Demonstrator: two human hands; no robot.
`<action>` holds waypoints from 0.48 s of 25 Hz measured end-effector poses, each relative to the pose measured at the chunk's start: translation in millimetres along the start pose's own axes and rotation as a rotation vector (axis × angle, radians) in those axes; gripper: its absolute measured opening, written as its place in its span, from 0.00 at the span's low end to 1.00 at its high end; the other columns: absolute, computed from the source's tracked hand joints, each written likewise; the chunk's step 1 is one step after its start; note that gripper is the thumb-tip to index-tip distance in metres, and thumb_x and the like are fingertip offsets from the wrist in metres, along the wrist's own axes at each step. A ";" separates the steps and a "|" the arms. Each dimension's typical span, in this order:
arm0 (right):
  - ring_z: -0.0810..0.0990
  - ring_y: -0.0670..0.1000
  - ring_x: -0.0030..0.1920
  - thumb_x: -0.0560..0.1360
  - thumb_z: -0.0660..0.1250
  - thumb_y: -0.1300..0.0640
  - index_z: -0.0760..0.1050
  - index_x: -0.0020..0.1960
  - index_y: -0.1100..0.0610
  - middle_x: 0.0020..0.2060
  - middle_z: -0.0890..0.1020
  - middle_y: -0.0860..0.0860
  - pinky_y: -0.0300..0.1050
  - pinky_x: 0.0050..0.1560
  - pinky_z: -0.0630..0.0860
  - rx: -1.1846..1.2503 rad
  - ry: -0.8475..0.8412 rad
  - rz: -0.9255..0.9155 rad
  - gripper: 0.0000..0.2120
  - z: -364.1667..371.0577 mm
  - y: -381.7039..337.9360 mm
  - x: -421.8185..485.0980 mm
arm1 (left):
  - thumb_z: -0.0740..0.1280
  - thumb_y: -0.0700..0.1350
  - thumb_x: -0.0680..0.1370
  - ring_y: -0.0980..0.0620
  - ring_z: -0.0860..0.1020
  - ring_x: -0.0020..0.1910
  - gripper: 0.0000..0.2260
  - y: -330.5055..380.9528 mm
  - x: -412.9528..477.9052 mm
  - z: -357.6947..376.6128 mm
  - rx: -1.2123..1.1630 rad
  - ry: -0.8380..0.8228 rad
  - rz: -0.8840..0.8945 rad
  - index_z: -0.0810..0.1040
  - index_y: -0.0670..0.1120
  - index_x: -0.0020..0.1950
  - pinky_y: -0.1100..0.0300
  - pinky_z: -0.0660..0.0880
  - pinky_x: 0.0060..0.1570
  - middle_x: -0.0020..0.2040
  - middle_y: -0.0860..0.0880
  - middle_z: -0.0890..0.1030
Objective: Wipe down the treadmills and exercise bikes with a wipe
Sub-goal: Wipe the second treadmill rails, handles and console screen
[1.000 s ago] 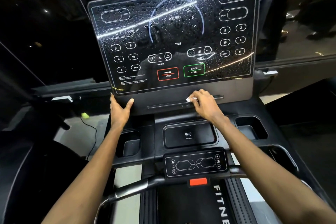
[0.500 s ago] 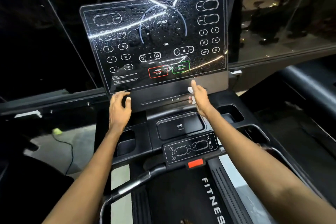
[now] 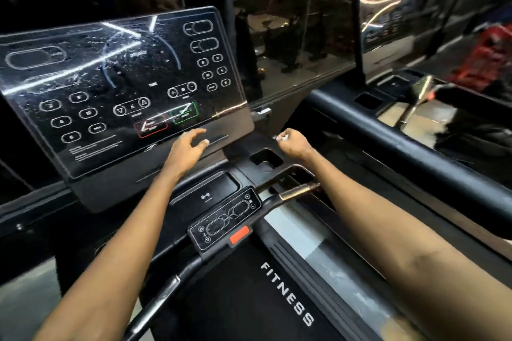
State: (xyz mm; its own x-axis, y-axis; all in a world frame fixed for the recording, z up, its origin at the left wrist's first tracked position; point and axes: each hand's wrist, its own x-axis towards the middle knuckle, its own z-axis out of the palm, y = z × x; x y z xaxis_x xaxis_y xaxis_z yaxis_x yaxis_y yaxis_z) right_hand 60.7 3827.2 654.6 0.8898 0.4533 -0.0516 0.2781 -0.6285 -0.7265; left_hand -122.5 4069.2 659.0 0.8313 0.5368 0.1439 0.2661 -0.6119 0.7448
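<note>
I stand on a black treadmill whose glossy console panel (image 3: 122, 91) is speckled with droplets and fills the left of the view. My left hand (image 3: 185, 149) hovers with loosely spread fingers just below the panel's lower edge, holding nothing. My right hand (image 3: 293, 142) is curled round a small white wipe (image 3: 283, 138), of which only a scrap shows between the fingers. That hand is above the right cup holder (image 3: 266, 158) of the console tray. The belt (image 3: 249, 299) with the word FITNESS runs below my arms.
A small lower control pad (image 3: 224, 220) with a red stop tab (image 3: 238, 235) sits between my forearms. A thick black side rail (image 3: 415, 152) runs diagonally on the right. Beyond it stands a second treadmill with its own console (image 3: 385, 14). Dark glass panels close off the back.
The view has swung to the right. My left hand has let go of the console's lower left edge and moved toward the centre. My right hand has lifted off the console strip with the wipe and shifted right.
</note>
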 end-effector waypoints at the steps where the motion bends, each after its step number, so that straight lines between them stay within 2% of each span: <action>1: 0.75 0.52 0.46 0.75 0.61 0.55 0.79 0.49 0.60 0.43 0.77 0.52 0.43 0.46 0.71 -0.013 -0.002 0.032 0.11 -16.5 11.5 -3.4 | 0.67 0.48 0.81 0.48 0.71 0.71 0.17 15.1 5.2 12.3 0.007 -0.024 0.028 0.75 0.52 0.71 0.53 0.66 0.69 0.71 0.48 0.74; 3: 0.75 0.54 0.44 0.69 0.58 0.51 0.77 0.47 0.59 0.42 0.77 0.54 0.43 0.38 0.69 0.020 0.005 0.096 0.16 -48.9 41.4 -10.3 | 0.66 0.48 0.81 0.47 0.72 0.69 0.18 45.0 14.5 40.1 0.021 -0.072 0.080 0.75 0.52 0.71 0.56 0.66 0.65 0.71 0.47 0.74; 5: 0.76 0.55 0.41 0.64 0.54 0.52 0.77 0.49 0.61 0.42 0.78 0.55 0.42 0.34 0.68 0.044 0.065 0.120 0.21 -84.6 71.0 -29.9 | 0.67 0.47 0.81 0.46 0.73 0.68 0.18 76.1 19.5 71.3 0.031 -0.130 0.134 0.75 0.52 0.71 0.57 0.66 0.63 0.70 0.46 0.75; 6: 0.76 0.54 0.38 0.65 0.54 0.54 0.77 0.50 0.61 0.40 0.78 0.53 0.41 0.33 0.68 0.039 0.093 0.124 0.21 -104.9 85.0 -44.4 | 0.67 0.47 0.81 0.47 0.73 0.68 0.17 92.5 19.4 88.7 0.027 -0.159 0.164 0.76 0.52 0.71 0.58 0.66 0.63 0.70 0.47 0.75; 8: 0.75 0.51 0.36 0.71 0.55 0.61 0.78 0.51 0.59 0.36 0.77 0.49 0.41 0.36 0.70 -0.007 0.140 0.134 0.15 -147.8 114.9 -78.1 | 0.67 0.47 0.81 0.48 0.74 0.67 0.17 125.1 15.9 125.7 0.003 -0.226 0.204 0.76 0.53 0.70 0.59 0.66 0.61 0.68 0.47 0.77; 10: 0.78 0.52 0.42 0.74 0.55 0.68 0.80 0.54 0.58 0.40 0.79 0.50 0.40 0.42 0.70 -0.049 0.190 0.183 0.18 -191.5 151.5 -109.7 | 0.68 0.47 0.80 0.47 0.75 0.67 0.18 154.3 8.6 164.3 -0.004 -0.322 0.241 0.76 0.54 0.71 0.58 0.68 0.62 0.67 0.47 0.78; 12: 0.80 0.53 0.48 0.75 0.56 0.68 0.82 0.55 0.57 0.46 0.82 0.53 0.38 0.44 0.70 -0.078 0.268 0.251 0.18 -231.3 186.0 -144.4 | 0.68 0.47 0.80 0.48 0.74 0.68 0.19 181.5 -2.0 200.2 -0.012 -0.401 0.303 0.75 0.54 0.72 0.57 0.68 0.66 0.68 0.47 0.78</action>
State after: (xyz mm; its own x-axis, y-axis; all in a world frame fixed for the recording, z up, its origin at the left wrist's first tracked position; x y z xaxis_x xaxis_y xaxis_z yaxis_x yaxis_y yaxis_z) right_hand 67.7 3498.7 685.5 0.9941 0.1037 -0.0330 0.0563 -0.7499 -0.6591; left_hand 21.8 3840.8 663.5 0.9931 0.0686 0.0950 -0.0202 -0.6981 0.7157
